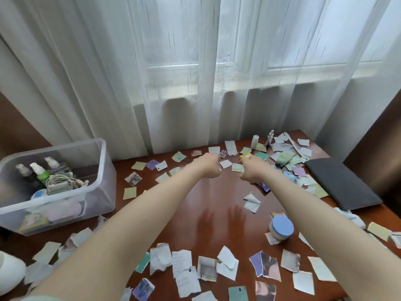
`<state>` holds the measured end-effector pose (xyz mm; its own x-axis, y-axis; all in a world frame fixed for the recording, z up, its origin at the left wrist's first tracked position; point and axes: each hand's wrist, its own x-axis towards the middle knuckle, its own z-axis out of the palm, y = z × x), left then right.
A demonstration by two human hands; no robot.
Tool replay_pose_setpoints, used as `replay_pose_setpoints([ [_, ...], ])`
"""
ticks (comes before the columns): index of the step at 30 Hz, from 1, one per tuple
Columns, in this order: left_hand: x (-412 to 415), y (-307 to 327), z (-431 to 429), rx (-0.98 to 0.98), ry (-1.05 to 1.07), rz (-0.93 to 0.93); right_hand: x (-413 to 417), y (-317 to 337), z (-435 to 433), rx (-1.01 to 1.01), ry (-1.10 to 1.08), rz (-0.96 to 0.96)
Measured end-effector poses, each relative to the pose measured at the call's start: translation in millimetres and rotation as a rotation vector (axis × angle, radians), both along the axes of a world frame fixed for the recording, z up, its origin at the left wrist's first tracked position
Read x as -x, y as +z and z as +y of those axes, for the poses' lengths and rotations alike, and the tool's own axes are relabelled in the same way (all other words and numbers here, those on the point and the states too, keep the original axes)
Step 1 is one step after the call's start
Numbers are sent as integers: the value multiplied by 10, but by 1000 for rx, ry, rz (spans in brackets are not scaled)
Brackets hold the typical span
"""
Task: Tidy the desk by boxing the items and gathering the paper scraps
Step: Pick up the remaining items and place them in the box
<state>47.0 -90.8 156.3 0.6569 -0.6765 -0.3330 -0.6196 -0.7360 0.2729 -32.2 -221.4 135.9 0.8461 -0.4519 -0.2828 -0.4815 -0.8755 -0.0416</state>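
A sheer white curtain (195, 61) fills the upper frame above a reddish-brown tabletop (206, 203). A clear plastic box (102, 170) stands at middle left, holding spray bottles (39, 172) and coiled cables (63, 181). A dark flat folder (340, 181) lies at the right edge. Both bare arms reach to the centre of the frame. The left hand (207, 165) has its fingers curled beside a purple scrap (223, 154), though I cannot tell if they pinch it. The right hand (252, 170) pinches a yellow scrap (245, 156). A blue-lidded jar (281, 228) sits at lower right. Torn paper scraps (182, 263) lie scattered along the far edge and across the bottom of the frame.
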Motion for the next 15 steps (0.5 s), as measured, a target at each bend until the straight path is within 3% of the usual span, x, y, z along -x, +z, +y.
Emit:
replay_pose_setpoints([
  [15, -101, -328, -953, -50, -80, 38, 19, -355, -1042, -92, -162, 61],
])
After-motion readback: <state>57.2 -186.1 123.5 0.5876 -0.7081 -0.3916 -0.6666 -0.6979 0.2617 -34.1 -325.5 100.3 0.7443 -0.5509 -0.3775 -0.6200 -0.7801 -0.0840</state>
